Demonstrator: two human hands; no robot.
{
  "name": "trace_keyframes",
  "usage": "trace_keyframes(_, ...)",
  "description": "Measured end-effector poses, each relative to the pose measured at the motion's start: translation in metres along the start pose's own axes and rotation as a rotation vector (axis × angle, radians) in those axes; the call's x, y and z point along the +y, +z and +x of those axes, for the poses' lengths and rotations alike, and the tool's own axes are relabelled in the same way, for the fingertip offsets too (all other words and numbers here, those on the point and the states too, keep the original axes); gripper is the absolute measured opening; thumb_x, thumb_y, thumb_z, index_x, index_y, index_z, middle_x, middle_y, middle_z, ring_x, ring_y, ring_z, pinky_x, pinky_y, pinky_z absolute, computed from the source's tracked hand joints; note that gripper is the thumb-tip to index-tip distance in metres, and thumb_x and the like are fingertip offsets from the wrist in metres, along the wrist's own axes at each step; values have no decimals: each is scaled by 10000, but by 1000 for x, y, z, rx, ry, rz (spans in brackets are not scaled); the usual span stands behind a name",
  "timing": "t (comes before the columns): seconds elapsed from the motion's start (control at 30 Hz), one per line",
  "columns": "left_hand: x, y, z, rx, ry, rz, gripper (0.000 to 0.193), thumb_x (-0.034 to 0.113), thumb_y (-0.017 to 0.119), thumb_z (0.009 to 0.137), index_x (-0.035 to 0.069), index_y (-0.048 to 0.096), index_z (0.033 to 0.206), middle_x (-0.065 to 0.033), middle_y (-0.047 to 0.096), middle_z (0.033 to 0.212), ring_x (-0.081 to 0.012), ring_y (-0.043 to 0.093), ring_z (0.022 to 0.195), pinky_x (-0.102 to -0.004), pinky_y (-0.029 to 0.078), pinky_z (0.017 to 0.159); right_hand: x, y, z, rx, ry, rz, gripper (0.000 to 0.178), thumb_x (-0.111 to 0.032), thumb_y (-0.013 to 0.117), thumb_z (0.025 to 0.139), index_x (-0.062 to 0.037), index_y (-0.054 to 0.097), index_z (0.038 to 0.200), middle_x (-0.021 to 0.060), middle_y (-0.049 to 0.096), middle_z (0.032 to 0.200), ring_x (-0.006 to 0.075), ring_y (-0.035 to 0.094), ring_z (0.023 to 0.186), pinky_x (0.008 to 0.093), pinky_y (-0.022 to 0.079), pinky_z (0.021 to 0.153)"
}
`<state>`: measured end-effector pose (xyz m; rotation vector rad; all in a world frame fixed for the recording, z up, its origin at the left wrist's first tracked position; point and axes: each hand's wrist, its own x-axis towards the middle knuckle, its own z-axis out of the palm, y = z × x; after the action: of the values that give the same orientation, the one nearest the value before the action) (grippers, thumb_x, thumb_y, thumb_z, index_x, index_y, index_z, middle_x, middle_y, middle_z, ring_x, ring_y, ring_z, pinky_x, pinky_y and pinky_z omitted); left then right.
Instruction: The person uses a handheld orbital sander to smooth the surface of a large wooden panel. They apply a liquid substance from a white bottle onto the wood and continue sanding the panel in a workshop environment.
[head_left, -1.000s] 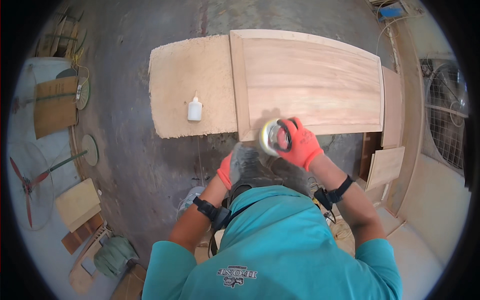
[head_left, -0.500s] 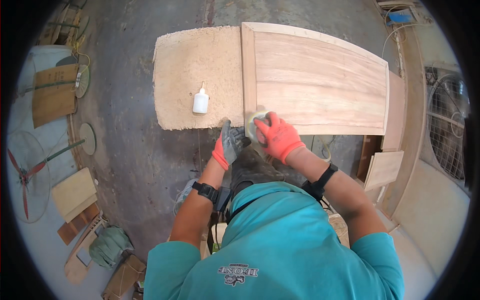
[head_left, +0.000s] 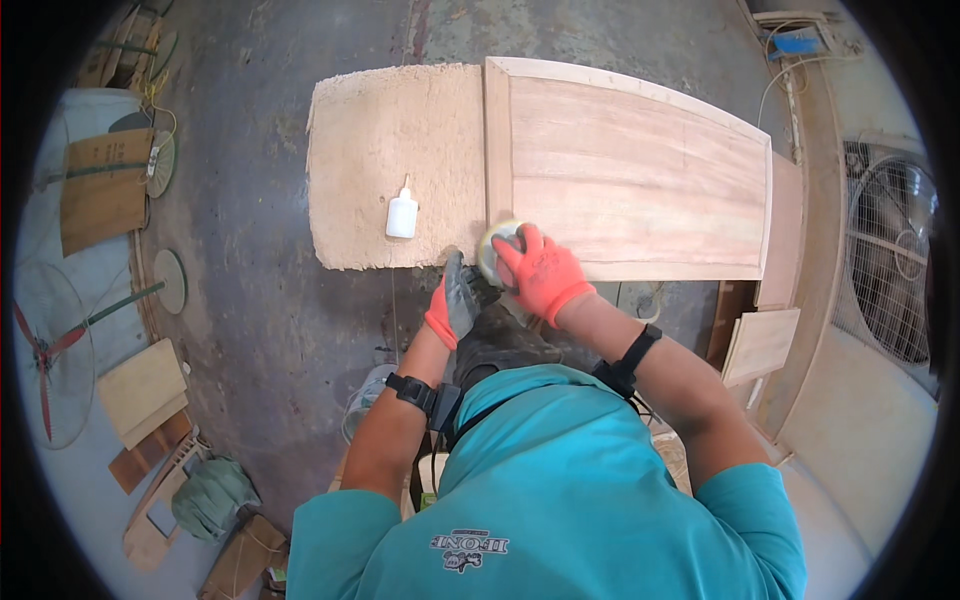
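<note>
A framed wooden panel [head_left: 640, 180], pale with a raised border, lies flat in front of me. My right hand [head_left: 542, 275], in a red and grey glove, is closed over a round sander [head_left: 490, 257]. The sander's pale disc overlaps the panel's near left corner. Close to that corner, at the near edge of a rough-edged tan board [head_left: 390, 120], is my gloved left hand [head_left: 460, 300]. Its thumb stands apart from its dark fingers, which are partly hidden beside the sander; no held object shows. On the tan board lies a white squeeze bottle [head_left: 402, 216] with a thin nozzle.
A large caged fan [head_left: 890, 255] stands at the right wall, and one with red blades [head_left: 45, 352] is at the left. Small wooden panels [head_left: 762, 345] lean near the right end. Cardboard [head_left: 103, 192] and a green cloth bundle [head_left: 215, 497] sit along the left wall.
The sander and my right hand have shifted slightly left over the panel's corner. My left hand stays by the board's near edge. The whole view has tilted a little.
</note>
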<state>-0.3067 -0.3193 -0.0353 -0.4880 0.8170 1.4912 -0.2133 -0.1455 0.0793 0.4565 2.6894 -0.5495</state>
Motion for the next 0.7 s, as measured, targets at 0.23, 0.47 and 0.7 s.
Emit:
trace_keyframes(0.23,-7,0,7,-6,70,-6,776,619,386,1054,-39,472,1458,-205,598,1398,-329,606,1253,-470,460,1106,36,-29,59,137,58,-6,612,-278,734,845,-215,497,1406,206,514,1303,408,668,1029,491,576,856)
trace_keyframes(0.47,-13,-16,15,-22,-24,-3,678,529,400,1086,-36,494,1450,-187,603,1397,-309,601,1257,-442,451,1113,45,-69,123,182,126,13,620,-285,736,857,-212,469,1412,200,501,1334,399,671,1043,498,575,868)
trace_keyframes(0.7,-23,-26,26,57,20,336,516,407,527,1074,3,580,1390,-111,670,1273,-224,635,1147,-344,480,1027,67,-115,190,227,219,24,620,-299,737,856,-195,462,1402,213,499,1331,410,666,1074,479,563,902)
